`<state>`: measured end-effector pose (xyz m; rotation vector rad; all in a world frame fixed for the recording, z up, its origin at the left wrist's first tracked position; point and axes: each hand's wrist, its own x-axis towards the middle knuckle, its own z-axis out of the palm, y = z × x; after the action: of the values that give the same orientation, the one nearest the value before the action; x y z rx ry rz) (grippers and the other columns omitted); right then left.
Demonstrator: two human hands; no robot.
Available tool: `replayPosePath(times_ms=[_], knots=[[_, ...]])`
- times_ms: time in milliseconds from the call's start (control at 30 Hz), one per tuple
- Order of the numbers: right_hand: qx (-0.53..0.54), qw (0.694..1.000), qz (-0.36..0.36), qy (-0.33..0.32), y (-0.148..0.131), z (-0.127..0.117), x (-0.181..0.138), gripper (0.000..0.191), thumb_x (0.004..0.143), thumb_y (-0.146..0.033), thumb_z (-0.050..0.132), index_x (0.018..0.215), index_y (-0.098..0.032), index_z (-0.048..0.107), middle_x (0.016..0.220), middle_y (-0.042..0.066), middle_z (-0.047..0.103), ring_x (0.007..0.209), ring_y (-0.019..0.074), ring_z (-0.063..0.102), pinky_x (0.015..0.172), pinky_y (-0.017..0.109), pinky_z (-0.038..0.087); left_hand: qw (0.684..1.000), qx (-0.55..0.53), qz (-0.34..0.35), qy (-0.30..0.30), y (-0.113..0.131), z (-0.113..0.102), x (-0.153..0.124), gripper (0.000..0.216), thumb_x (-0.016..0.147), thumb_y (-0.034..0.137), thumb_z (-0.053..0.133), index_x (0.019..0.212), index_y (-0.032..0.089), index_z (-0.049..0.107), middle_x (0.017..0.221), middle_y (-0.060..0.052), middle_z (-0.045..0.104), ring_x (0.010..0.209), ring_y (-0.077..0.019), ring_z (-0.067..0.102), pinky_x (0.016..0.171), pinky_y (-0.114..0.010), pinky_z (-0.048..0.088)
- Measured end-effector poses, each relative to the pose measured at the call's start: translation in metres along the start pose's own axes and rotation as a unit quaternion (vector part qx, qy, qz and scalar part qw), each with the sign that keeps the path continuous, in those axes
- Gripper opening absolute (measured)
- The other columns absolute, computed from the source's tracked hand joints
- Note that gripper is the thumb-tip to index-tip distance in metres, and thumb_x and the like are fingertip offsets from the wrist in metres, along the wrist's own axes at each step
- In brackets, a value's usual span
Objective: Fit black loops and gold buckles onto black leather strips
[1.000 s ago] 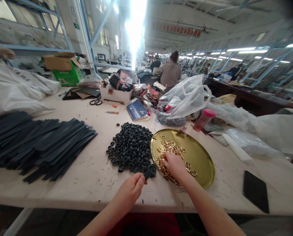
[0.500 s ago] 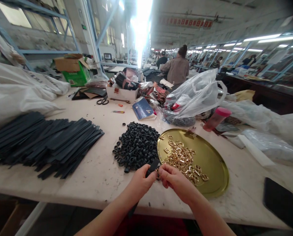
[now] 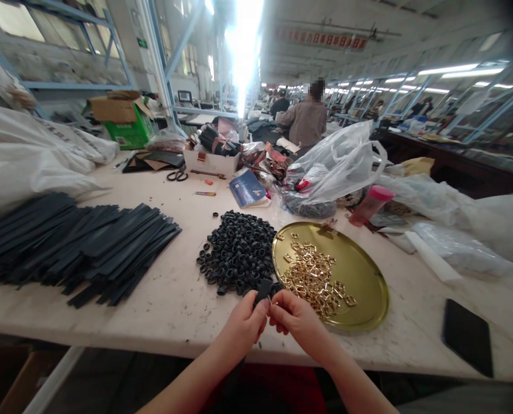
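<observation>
My left hand is closed around a black strap, whose end sticks up past the thumb. Against it, my right hand pinches a small gold buckle, mostly hidden by the fingertips. The two hands meet near the table's front edge. Just beyond them lies a heap of small black loops. To the right, a round gold tray bears many loose gold buckles. A broad pile of flat black straps lies on the left.
Farther back are scissors, a small cutter, a blue booklet, a white box and a clear plastic bag. A pink-lidded container stands behind the tray. At right lies a black phone. A person is in the background.
My hands have drawn closer together, with the right fingers now against the strap in my left hand. The whole view has shifted slightly.
</observation>
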<state>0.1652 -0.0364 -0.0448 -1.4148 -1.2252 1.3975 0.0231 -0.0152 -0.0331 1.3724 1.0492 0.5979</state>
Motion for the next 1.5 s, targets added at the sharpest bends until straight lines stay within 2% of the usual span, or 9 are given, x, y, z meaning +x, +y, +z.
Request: replayPosePath(times_ms=[100,200,433,567,733,933,1133,1367,1500], knots=[[0.112,0.993,0.025,0.036,0.000,0.003,-0.002,0.030,0.072,-0.047,0.058,0.070,-0.017,0.053,0.057,-0.002,0.057,0.045,0.0078,0.045,0.042,0.020,0.034,0.989,0.131,0.061,0.028,-0.003,-0.005,-0.009,0.027,0.086,0.037,0.031,0.076,0.018,0.046,0.061,0.002,0.050,0.056,-0.0113,0.045,0.054,-0.022,0.032],[0.180,0.979,0.007,0.097,0.000,0.008,-0.002,0.030,0.068,-0.045,0.063,0.076,-0.016,0.060,0.060,-0.001,0.059,0.048,0.0082,0.047,0.047,0.022,0.038,0.980,0.188,0.056,0.019,-0.006,-0.009,-0.016,0.028,0.085,0.035,0.030,0.080,0.018,0.052,0.068,0.000,0.054,0.063,-0.0138,0.049,0.057,-0.023,0.032],[0.172,0.973,-0.025,0.149,0.007,0.019,-0.003,0.029,0.066,-0.043,0.066,0.077,-0.016,0.067,0.067,0.001,0.062,0.060,0.0115,0.051,0.059,0.025,0.042,0.996,0.074,-0.043,-0.040,-0.006,-0.004,-0.012,0.024,0.080,0.032,0.031,0.069,0.018,0.046,0.041,0.007,0.034,0.040,-0.0099,0.035,0.042,-0.019,0.028],[0.303,0.945,0.014,0.123,0.004,0.023,-0.003,0.021,0.063,-0.037,0.070,0.068,-0.017,0.065,0.066,-0.001,0.059,0.059,0.0110,0.051,0.055,0.024,0.041,0.994,0.102,-0.025,-0.025,-0.008,-0.003,-0.011,0.025,0.081,0.033,0.031,0.068,0.018,0.047,0.042,0.007,0.036,0.041,-0.0098,0.036,0.044,-0.020,0.028],[0.424,0.902,0.045,0.072,0.000,0.028,-0.006,0.019,0.058,-0.026,0.074,0.073,-0.016,0.065,0.068,0.000,0.061,0.060,0.0103,0.053,0.057,0.023,0.042,0.984,0.177,0.026,0.012,-0.007,-0.003,-0.016,0.030,0.084,0.036,0.031,0.071,0.016,0.051,0.057,0.001,0.050,0.055,-0.0125,0.045,0.052,-0.022,0.031],[0.454,0.886,0.040,0.090,0.002,0.031,-0.010,0.021,0.054,-0.019,0.076,0.072,-0.019,0.065,0.074,-0.001,0.063,0.068,0.0107,0.056,0.070,0.024,0.044,0.981,0.184,0.057,0.019,-0.003,-0.003,-0.015,0.033,0.085,0.036,0.031,0.085,0.015,0.056,0.077,-0.005,0.061,0.068,-0.0156,0.051,0.064,-0.024,0.036],[0.338,0.931,0.010,0.138,0.005,0.028,-0.010,0.023,0.065,-0.038,0.069,0.072,-0.017,0.064,0.064,-0.001,0.060,0.057,0.0097,0.050,0.059,0.024,0.042,0.982,0.187,0.032,0.017,-0.001,-0.007,-0.012,0.030,0.083,0.035,0.034,0.075,0.016,0.057,0.071,-0.003,0.061,0.067,-0.0161,0.052,0.062,-0.023,0.036],[0.470,0.873,0.093,0.091,0.007,0.028,-0.008,0.018,0.058,-0.024,0.075,0.071,-0.018,0.063,0.071,-0.002,0.063,0.061,0.0083,0.055,0.062,0.022,0.044,0.975,0.218,0.028,0.017,-0.008,-0.010,-0.010,0.028,0.082,0.030,0.033,0.071,0.016,0.055,0.068,-0.003,0.059,0.065,-0.0159,0.051,0.061,-0.023,0.035],[0.487,0.863,0.098,0.093,0.009,0.028,-0.010,0.018,0.058,-0.021,0.074,0.072,-0.018,0.063,0.074,-0.001,0.064,0.063,0.0094,0.057,0.064,0.023,0.044,0.973,0.231,0.025,0.002,-0.009,-0.012,-0.009,0.027,0.082,0.029,0.033,0.069,0.016,0.053,0.067,-0.002,0.058,0.064,-0.0153,0.051,0.059,-0.022,0.034]])
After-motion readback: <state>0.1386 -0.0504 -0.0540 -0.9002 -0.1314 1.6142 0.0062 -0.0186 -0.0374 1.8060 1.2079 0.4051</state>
